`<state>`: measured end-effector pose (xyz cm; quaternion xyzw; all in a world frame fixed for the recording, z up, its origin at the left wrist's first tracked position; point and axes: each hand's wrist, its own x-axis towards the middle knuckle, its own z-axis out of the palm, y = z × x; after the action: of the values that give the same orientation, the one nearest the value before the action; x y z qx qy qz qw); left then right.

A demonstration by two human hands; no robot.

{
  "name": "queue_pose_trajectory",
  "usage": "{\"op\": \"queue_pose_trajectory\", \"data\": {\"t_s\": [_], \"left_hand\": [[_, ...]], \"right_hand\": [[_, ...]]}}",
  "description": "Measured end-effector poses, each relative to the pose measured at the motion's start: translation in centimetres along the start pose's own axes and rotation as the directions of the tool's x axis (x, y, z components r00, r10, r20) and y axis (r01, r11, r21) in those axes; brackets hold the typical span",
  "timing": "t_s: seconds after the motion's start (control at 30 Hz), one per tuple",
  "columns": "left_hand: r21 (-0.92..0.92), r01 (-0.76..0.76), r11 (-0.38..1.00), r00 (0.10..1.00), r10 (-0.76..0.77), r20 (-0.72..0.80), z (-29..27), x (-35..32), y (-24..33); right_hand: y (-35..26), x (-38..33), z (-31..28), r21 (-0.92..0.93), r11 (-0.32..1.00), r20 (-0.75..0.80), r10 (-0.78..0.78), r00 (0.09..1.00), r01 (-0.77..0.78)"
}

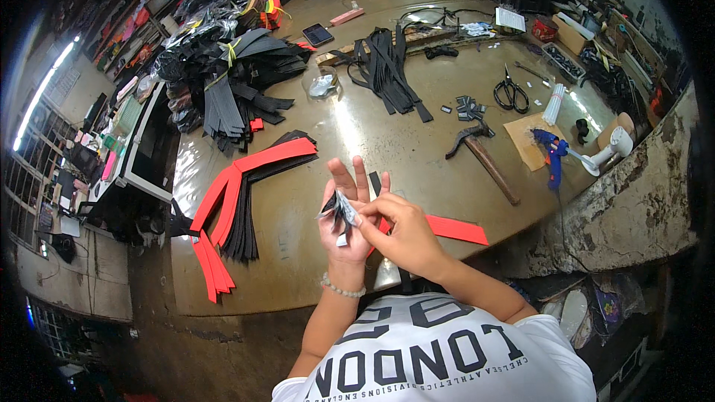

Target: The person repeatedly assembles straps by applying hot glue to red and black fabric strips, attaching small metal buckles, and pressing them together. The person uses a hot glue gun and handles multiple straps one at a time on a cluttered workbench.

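My left hand (346, 242) is palm up over the near table edge, fingers stretched out, with a small bunch of black and grey-white labels (345, 212) held in its palm. My right hand (410, 234) pinches the edge of these labels between thumb and fingertips. Under the hands lies a red strap (458, 229), its middle hidden by my right hand. A black strap end (375, 181) shows just beyond them. To the left, folded red straps (275, 155) lie over a fanned stack of black straps (242, 227).
A hammer (491, 167), black scissors (512, 93), a blue glue gun (553, 156) and a pile of small dark pieces (469, 108) lie at the right. Black straps (389, 71) lie farther back. Strap bundles (257, 67) and a phone (318, 35) occupy the far left.
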<state>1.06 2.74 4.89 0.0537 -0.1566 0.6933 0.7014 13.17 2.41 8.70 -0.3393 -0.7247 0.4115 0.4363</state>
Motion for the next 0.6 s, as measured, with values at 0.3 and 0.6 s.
{"op": "queue_pose_trajectory", "data": {"t_s": [0.3, 0.6], "left_hand": [[0.203, 0.128, 0.971, 0.928, -0.045, -0.371, -0.8, -1.2, -0.4], [0.935, 0.268, 0.231, 0.928, 0.199, -0.315, 2.2, -2.4, 0.4]], "right_hand": [[0.9, 1.4, -4.9, -0.021, 0.999, -0.004, 0.036, 0.999, -0.036], [2.2, 2.1, -9.8, 0.327, 0.840, 0.409, 0.287, 0.866, -0.433]]}}
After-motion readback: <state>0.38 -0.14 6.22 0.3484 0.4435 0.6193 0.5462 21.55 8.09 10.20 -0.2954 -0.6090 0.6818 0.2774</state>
